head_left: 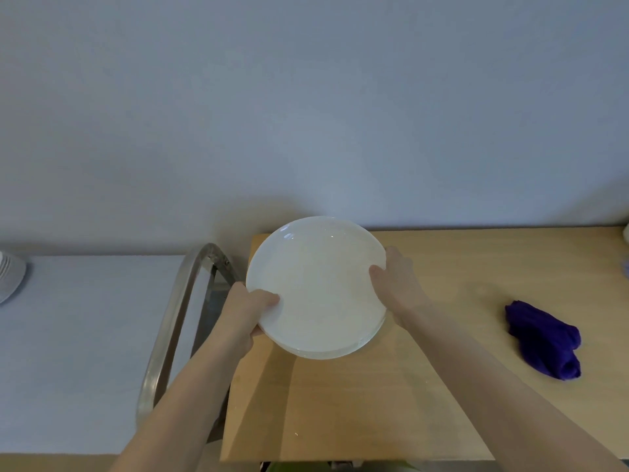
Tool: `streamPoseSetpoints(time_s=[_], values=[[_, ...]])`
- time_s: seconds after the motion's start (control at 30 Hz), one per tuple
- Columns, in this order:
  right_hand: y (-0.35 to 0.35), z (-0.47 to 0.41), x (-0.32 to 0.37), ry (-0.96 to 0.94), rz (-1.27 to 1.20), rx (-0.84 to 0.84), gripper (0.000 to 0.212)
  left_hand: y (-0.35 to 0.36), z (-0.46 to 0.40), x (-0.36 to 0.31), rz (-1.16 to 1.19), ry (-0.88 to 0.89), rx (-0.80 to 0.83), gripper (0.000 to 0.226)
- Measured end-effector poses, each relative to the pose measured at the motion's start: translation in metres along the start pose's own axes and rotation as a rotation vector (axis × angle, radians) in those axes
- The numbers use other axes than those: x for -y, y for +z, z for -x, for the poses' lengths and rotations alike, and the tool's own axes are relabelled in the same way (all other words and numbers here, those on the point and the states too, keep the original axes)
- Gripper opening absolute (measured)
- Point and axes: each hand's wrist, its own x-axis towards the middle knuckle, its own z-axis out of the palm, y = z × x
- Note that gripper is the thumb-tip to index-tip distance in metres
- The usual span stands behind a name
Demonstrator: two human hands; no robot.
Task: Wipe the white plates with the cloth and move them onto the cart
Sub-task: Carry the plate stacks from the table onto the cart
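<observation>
I hold a stack of white plates with both hands above the left end of the wooden table. My left hand grips the stack's near-left rim, thumb on top. My right hand grips the right rim. The stack looks like two or three plates. A crumpled dark blue cloth lies on the table to the right, apart from my hands. The cart with a pale top sits left of the table, its metal handle arching beside the table edge.
Several white dishes stand at the cart's far left edge, cut off by the frame. A plain wall runs behind table and cart. A white object peeks in at the table's far right edge.
</observation>
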Motion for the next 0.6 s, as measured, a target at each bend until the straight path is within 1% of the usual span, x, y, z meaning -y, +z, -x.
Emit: streamPoseSetpoints(time_s=[0.07, 0.2, 0.3, 0.43, 0.6], values=[[0.003, 0.006, 0.008, -0.028, 0.003, 0.006, 0.027, -0.01, 0.006, 0.002, 0.017, 0.006, -0.001, 0.046], [0.013, 0.023, 0.032, -0.119, 0.019, 0.048, 0.037, -0.036, 0.022, 0.009, 0.059, 0.019, -0.039, 0.046], [0.029, 0.039, 0.05, -0.182, -0.03, 0.095, 0.038, -0.063, 0.035, 0.014, 0.119, 0.026, -0.111, 0.041], [0.067, 0.064, 0.075, -0.243, 0.024, 0.119, 0.034, -0.114, 0.051, 0.026, 0.16, 0.053, -0.201, 0.043], [0.133, 0.105, 0.116, -0.376, 0.026, 0.17, 0.035, -0.2, 0.071, 0.048, 0.204, 0.067, -0.323, 0.044]])
